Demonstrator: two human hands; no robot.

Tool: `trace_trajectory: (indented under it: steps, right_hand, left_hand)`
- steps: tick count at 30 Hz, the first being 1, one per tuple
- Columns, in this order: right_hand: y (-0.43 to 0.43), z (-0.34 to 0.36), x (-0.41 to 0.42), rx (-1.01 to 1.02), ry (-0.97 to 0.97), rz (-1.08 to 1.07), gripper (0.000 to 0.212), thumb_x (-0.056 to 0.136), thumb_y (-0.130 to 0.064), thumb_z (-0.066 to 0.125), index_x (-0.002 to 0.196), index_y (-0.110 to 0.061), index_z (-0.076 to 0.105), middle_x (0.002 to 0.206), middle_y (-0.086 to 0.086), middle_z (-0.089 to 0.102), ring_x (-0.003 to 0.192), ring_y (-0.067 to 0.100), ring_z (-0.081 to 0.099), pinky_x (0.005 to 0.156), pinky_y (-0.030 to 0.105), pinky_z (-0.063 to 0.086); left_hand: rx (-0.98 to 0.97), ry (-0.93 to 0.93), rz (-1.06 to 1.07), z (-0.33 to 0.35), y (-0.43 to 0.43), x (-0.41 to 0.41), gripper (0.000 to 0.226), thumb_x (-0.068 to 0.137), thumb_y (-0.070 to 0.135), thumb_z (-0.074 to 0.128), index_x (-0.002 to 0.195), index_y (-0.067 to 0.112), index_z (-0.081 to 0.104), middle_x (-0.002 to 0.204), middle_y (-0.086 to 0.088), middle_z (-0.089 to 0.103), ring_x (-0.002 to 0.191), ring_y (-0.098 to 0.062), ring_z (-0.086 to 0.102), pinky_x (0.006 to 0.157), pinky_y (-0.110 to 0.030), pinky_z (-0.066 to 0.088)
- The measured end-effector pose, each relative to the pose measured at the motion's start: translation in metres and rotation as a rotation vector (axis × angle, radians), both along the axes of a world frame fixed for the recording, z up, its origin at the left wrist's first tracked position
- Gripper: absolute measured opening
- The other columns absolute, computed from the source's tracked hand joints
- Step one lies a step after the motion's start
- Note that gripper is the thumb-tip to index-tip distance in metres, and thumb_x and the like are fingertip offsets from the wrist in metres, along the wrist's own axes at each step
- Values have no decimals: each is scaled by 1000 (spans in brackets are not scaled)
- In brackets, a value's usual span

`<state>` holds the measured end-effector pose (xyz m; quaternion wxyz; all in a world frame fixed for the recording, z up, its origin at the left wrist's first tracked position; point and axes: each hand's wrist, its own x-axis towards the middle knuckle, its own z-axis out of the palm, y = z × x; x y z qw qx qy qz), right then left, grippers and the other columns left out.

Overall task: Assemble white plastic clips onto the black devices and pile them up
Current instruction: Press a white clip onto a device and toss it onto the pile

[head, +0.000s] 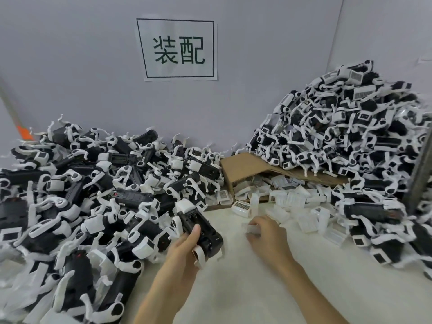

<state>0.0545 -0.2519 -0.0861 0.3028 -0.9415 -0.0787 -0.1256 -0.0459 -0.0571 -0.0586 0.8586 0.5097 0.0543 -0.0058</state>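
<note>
Gripped a black device (202, 226) in the left hand (184, 245), fingers curled beneath it and thumb laid across its top. Held it tilted, in front of the box (243, 164) and a little to the left of the box mouth. Carried a white cap on the end nearer the box and a white loop on the end farther from it.

Pinched a translucent white clip (253, 229) under the curled fingertips of the right hand (267, 235), straight in front of the box. Could not tell whether the clip touched the table (245, 291). Showed the two hands near each other but not touching, with the device to the left of the clip.

Found the box to be brown cardboard, tipped on its side, its open mouth facing the hands. Found loose clips (294, 198) spilled from that mouth across the table, in front of the box and to its right.

Found a low left heap (93, 183) of black devices with white parts, spreading from the left side of the box to the picture's edge. Found a taller right heap (339, 127) of such devices, resting on the box's upper side and rising behind and right of it.

Showed a paper sign (176, 50) with two printed characters on the grey wall (70, 66), above and behind the box.
</note>
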Motion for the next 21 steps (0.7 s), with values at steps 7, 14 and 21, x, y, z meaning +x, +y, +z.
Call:
trace_trajectory:
  steps: [7, 14, 21]
  right_hand:
    - [12, 26, -9, 1120, 419, 318, 17, 102, -13, 53, 109, -12, 69, 96, 5, 69, 86, 16, 62, 71, 24, 50]
    - [30, 30, -24, 1119, 428, 539, 33, 103, -25, 46, 117, -8, 70, 102, 7, 73, 94, 16, 67, 82, 25, 53]
    - [40, 25, -30, 1017, 478, 470, 37, 105, -35, 46, 109, -14, 76, 110, 10, 75, 103, 19, 68, 89, 30, 49]
  left_hand:
    - [167, -8, 99, -1, -9, 1, 53, 79, 51, 65, 120, 19, 69, 112, -2, 77, 86, -8, 70, 64, -28, 40]
    - [265, 40, 146, 3, -18, 6, 52, 103, 56, 31, 116, 25, 71, 106, 3, 78, 100, -16, 71, 79, -32, 46]
    - [320, 45, 174, -1, -26, 6, 48, 102, 55, 37, 116, 24, 71, 109, 0, 77, 108, -23, 71, 95, -42, 51]
